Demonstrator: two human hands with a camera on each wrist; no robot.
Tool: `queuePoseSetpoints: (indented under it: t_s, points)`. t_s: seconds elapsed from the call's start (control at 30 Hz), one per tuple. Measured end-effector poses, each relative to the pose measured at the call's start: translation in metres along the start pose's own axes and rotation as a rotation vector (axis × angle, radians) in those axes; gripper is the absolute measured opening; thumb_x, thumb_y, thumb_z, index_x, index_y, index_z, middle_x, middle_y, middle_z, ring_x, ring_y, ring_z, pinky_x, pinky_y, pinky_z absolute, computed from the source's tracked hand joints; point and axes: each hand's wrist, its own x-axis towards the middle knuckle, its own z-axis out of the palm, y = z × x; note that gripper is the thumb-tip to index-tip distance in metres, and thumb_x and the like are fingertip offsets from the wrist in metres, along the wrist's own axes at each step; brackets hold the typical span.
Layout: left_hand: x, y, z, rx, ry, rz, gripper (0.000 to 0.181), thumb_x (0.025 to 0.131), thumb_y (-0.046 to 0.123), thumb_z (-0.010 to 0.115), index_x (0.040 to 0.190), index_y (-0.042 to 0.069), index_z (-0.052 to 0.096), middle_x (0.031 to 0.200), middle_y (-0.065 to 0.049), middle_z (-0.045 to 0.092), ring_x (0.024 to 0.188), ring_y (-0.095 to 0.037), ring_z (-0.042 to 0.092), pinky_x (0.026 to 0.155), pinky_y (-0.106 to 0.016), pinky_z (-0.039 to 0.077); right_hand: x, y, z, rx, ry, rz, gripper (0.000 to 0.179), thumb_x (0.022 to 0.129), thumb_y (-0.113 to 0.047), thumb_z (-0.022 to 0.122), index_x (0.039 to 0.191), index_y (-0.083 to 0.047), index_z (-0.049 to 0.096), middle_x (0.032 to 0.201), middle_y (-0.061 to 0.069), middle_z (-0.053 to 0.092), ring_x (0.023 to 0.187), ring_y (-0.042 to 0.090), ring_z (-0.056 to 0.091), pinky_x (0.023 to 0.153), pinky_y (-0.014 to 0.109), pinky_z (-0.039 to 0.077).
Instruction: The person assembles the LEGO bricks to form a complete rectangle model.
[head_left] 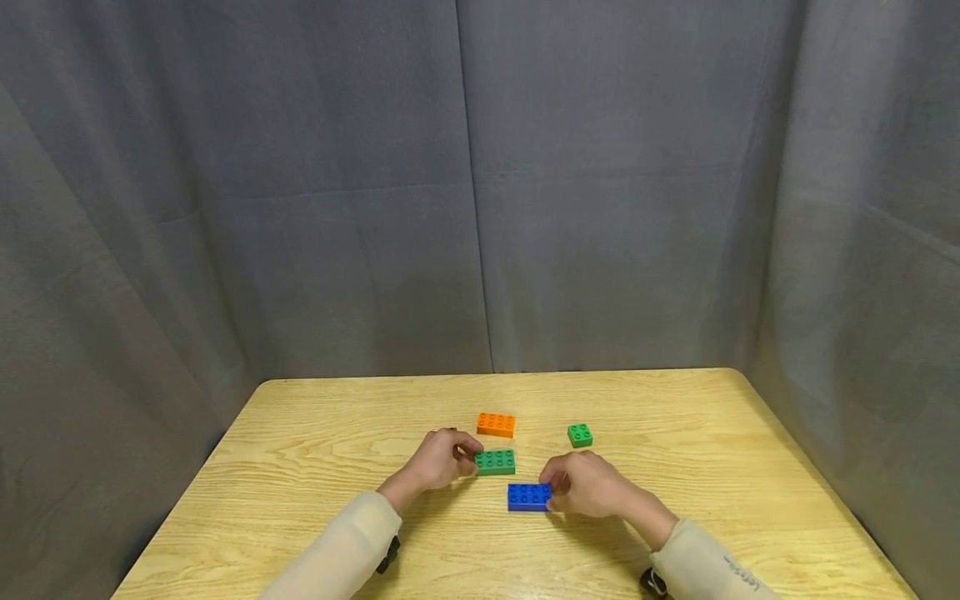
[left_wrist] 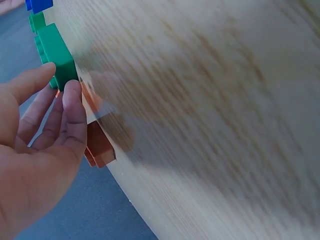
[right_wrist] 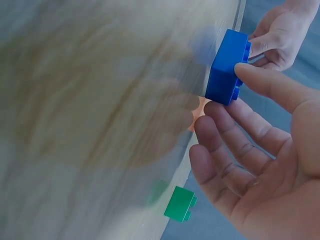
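Observation:
Between the thumb and fingertips of my left hand point(head_left: 442, 460) is the left end of a long green toy building brick point(head_left: 495, 462). In the left wrist view the thumb lies on the studded side of this green brick point(left_wrist: 57, 57). My right hand point(head_left: 588, 485) pinches the right end of a long blue toy building brick point(head_left: 528, 497), nearer the front. The right wrist view shows the thumb against the blue brick point(right_wrist: 227, 67), with the other fingers loosely bent. Both bricks have their studs up, the blue one slightly right of the green.
An orange brick point(head_left: 496, 424) lies just behind the long green one. Further right, beyond my right hand, sits a small square green brick point(head_left: 580, 435). Grey curtains point(head_left: 375, 208) stand behind and beside the wooden table point(head_left: 337, 417).

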Motion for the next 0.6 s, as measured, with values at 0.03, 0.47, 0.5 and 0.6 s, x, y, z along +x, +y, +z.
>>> queuePoseSetpoints:
  t_s: [0.03, 0.47, 0.5, 0.6]
  points:
    - [0.0, 0.0, 0.0, 0.0, -0.003, 0.0, 0.024, 0.086, 0.002, 0.075, 0.11, 0.003, 0.074, 0.103, -0.012, 0.071, 0.086, -0.017, 0.067, 0.074, -0.029, 0.057, 0.0, 0.001, 0.0, -0.004, 0.004, 0.003, 0.025, 0.077, -0.017, 0.085, 0.1, -0.014, 0.075, 0.09, -0.002, 0.074, 0.08, 0.009, 0.066, 0.071, 0.026, 0.053]
    - [-0.009, -0.002, -0.004, -0.03, -0.045, 0.013, 0.026, 0.087, 0.001, 0.074, 0.113, 0.002, 0.072, 0.107, -0.014, 0.071, 0.09, -0.023, 0.071, 0.073, -0.03, 0.059, -0.001, 0.009, -0.006, -0.017, 0.042, 0.066, 0.025, 0.079, -0.017, 0.085, 0.101, -0.014, 0.074, 0.088, -0.003, 0.073, 0.08, 0.01, 0.066, 0.072, 0.03, 0.054]
    - [-0.009, -0.002, -0.005, -0.034, -0.047, 0.013, 0.026, 0.087, 0.001, 0.074, 0.113, 0.002, 0.072, 0.107, -0.014, 0.071, 0.09, -0.023, 0.071, 0.073, -0.03, 0.059, -0.001, 0.009, -0.007, -0.021, 0.043, 0.066, 0.025, 0.079, -0.018, 0.085, 0.101, -0.014, 0.074, 0.089, -0.002, 0.073, 0.08, 0.01, 0.066, 0.072, 0.03, 0.054]
    - [-0.011, -0.001, -0.005, -0.052, -0.055, 0.003, 0.026, 0.088, 0.001, 0.074, 0.113, 0.002, 0.072, 0.107, -0.014, 0.07, 0.089, -0.021, 0.07, 0.071, -0.029, 0.058, 0.0, 0.01, -0.008, -0.022, 0.049, 0.072, 0.025, 0.079, -0.017, 0.085, 0.101, -0.013, 0.074, 0.088, -0.003, 0.073, 0.079, 0.009, 0.065, 0.072, 0.03, 0.054]
